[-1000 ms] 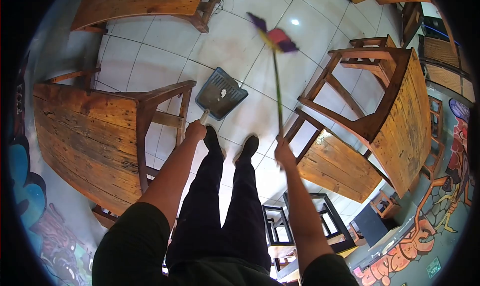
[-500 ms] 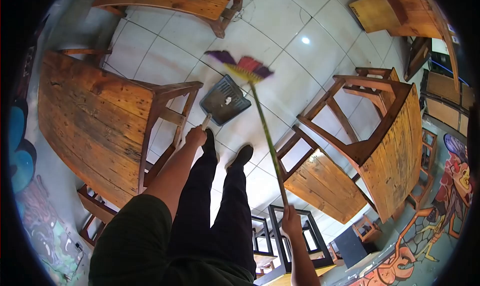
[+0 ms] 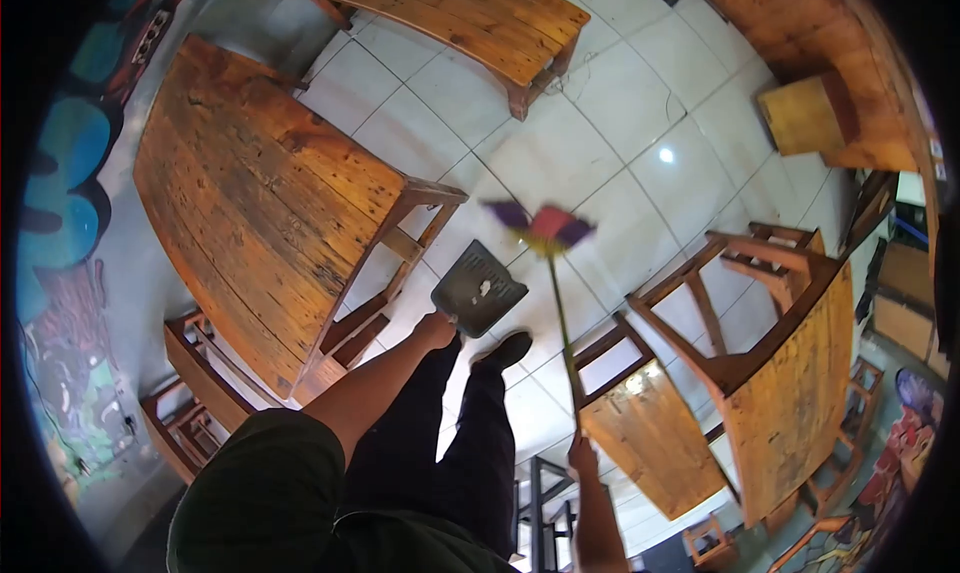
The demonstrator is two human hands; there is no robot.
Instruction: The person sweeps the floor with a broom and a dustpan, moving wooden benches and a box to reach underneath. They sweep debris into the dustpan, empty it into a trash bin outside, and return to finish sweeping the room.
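Note:
My left hand (image 3: 435,330) is closed round the handle of a dark grey dustpan (image 3: 478,303), with a small pale piece of litter (image 3: 485,287) lying in it. My right hand (image 3: 582,455) grips the green and brown stick of a broom (image 3: 561,318) near its end. The broom's purple, red and yellow head (image 3: 550,227) is beyond the dustpan and to its right, apart from it; its bristles are blurred. Both of my hands are apart, one on each side of my legs.
A large wooden table (image 3: 260,203) stands at the left, a wooden bench (image 3: 460,18) at the top. At the right are a wooden table (image 3: 790,393) and a lower bench (image 3: 655,438). White floor tiles (image 3: 550,153) lie between them. Painted walls show at both sides.
The view has shifted, so the furniture appears lower and mostly further right. The dustpan sits closer to my legs and looks turned. Both hands keep their holds.

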